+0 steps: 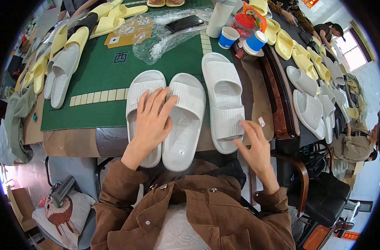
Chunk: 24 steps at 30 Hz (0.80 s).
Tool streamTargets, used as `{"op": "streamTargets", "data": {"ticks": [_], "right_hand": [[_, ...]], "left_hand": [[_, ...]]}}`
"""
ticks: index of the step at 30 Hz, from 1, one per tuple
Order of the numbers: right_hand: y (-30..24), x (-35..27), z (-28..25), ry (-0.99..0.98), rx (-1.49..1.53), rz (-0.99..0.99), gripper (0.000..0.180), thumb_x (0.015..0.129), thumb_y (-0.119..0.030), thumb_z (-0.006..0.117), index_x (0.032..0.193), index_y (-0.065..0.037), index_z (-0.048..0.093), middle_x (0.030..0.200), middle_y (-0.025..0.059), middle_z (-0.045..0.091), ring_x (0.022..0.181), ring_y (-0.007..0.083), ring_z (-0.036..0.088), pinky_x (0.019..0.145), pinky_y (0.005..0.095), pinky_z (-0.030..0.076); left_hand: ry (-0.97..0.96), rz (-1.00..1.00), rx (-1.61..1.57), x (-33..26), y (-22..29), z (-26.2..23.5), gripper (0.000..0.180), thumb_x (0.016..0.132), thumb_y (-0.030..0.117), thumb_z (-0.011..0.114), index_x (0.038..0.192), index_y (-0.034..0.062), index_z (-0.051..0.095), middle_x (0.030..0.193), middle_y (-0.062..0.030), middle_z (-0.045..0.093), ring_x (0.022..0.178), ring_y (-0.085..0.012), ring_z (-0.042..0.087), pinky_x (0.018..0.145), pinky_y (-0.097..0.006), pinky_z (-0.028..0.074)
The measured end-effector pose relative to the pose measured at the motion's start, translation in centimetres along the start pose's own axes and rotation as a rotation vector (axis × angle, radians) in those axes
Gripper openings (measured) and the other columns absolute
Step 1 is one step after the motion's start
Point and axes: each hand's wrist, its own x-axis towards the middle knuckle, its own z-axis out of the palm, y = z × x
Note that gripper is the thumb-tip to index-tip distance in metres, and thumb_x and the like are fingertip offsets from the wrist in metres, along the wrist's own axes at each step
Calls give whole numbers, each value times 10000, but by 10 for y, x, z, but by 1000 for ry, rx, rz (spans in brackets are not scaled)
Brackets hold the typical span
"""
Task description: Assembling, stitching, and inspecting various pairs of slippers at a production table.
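Note:
A pair of light grey ribbed slide slippers lies side by side at the table's near edge: the left slipper [147,79] and the right slipper [186,121]. My left hand [152,114] rests over their straps, fingers stretched out and slightly spread, mostly on the left slipper. To the right, more grey slippers [229,118] overlap lengthwise, one strap beyond the other. My right hand [256,146] is beside the nearer strap with thumb and fingers apart, the fingertips at its right edge; whether they touch it I cannot tell.
Green mat [94,114] covers the table. Beyond lie clear plastic wrap [150,46], a black phone [184,23], paper cups [228,37] and a bottle [220,18]. Yellow slippers [284,43] and grey ones line both sides. An armchair [323,196] stands right; other people work nearby.

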Motion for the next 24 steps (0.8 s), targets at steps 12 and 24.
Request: {"op": "streamTargets", "data": {"ticks": [12, 24], "right_hand": [[15, 60, 18, 211, 49, -161, 263, 851, -112, 628, 1101, -32, 616, 1105, 123, 582, 1033, 316, 540, 880, 392, 440], [10, 53, 24, 184, -28, -213, 186, 841, -106, 627, 1005, -20, 636, 1043, 118, 588, 1021, 317, 510, 864, 401, 435]], "left_hand": [[-199, -277, -164, -60, 34, -29, 741, 773, 141, 703, 1430, 192, 365, 1494, -250, 185, 1379, -423, 214, 1104, -549, 174], [827, -96, -738, -19, 54, -117, 167, 794, 63, 570, 954, 32, 533, 915, -147, 573, 849, -292, 542, 756, -335, 454]]}}
